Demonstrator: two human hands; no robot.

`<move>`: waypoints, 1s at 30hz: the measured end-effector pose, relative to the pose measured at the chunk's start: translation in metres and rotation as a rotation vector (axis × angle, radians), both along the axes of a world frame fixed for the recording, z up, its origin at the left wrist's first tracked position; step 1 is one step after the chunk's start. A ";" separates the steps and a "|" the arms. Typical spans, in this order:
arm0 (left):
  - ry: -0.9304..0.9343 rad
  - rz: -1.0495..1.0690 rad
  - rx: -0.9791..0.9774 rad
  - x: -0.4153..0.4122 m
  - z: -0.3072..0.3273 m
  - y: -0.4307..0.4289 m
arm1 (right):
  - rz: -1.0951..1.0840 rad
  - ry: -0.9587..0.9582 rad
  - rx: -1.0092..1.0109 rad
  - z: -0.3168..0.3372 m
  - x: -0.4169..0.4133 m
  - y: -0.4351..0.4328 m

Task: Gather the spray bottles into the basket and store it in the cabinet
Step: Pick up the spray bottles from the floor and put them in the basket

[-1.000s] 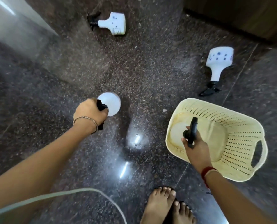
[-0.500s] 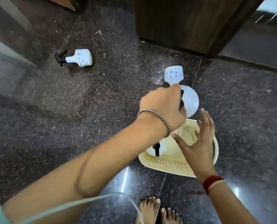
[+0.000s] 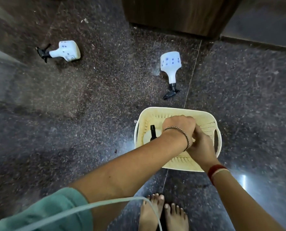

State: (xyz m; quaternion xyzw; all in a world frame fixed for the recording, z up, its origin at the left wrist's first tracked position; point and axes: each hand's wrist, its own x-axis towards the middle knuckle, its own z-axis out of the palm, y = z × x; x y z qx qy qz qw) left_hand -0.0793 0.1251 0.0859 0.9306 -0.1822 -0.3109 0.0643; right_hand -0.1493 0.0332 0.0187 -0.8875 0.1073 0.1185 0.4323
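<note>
A cream plastic basket (image 3: 175,109) stands on the dark stone floor. One spray bottle (image 3: 152,132) stands upright in its left part, black trigger head up. My left hand (image 3: 179,125) reaches down into the basket with fingers curled in a fist; the bottle it carried is hidden beneath it. My right hand (image 3: 201,145) is also inside the basket, tucked under my left wrist, its fingers partly hidden. Two white spray bottles with blue dots lie on the floor: one far left (image 3: 67,50), one just beyond the basket (image 3: 170,64).
A dark wooden cabinet (image 3: 172,12) stands at the top of the view, beyond the bottles. My bare feet (image 3: 164,212) are right in front of the basket. A thin pale cord (image 3: 105,204) hangs across my left arm.
My left hand carried a white spray bottle from the floor on the left over to the basket and lowered it inside. My right hand let go of the first bottle and stayed in the basket.
</note>
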 end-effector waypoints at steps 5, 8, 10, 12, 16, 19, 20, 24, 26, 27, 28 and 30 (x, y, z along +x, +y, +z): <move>-0.115 0.092 -0.140 -0.002 -0.010 0.020 | -0.007 0.002 -0.069 -0.014 0.012 0.005; -0.285 0.255 -0.266 -0.006 -0.015 0.056 | -0.192 0.046 0.131 -0.018 0.026 0.005; -0.259 0.470 -0.394 -0.015 -0.023 0.083 | -0.282 0.062 0.159 -0.022 0.033 0.007; -0.089 0.714 -0.532 -0.033 -0.034 0.099 | -0.334 0.066 0.166 -0.026 0.034 0.013; 0.160 0.701 -0.407 -0.067 -0.055 0.102 | -0.374 0.029 0.181 -0.037 0.031 0.031; 0.168 0.746 -0.315 -0.069 -0.069 0.090 | -0.358 0.055 0.155 -0.037 0.037 0.049; 0.150 0.770 -0.302 -0.068 -0.071 0.086 | -0.357 0.063 0.176 -0.039 0.040 0.054; 0.130 0.766 -0.295 -0.062 -0.068 0.075 | -0.303 0.066 0.172 -0.038 0.047 0.064; 0.142 0.698 -0.301 -0.061 -0.064 0.073 | -0.259 0.078 0.151 -0.036 0.049 0.068; 0.143 0.661 -0.299 -0.061 -0.063 0.074 | -0.246 0.096 0.156 -0.037 0.050 0.070; 0.144 0.624 -0.293 -0.061 -0.063 0.075 | -0.242 0.122 0.171 -0.037 0.051 0.073; 0.155 0.572 -0.272 -0.060 -0.064 0.079 | -0.252 0.160 0.225 -0.039 0.054 0.079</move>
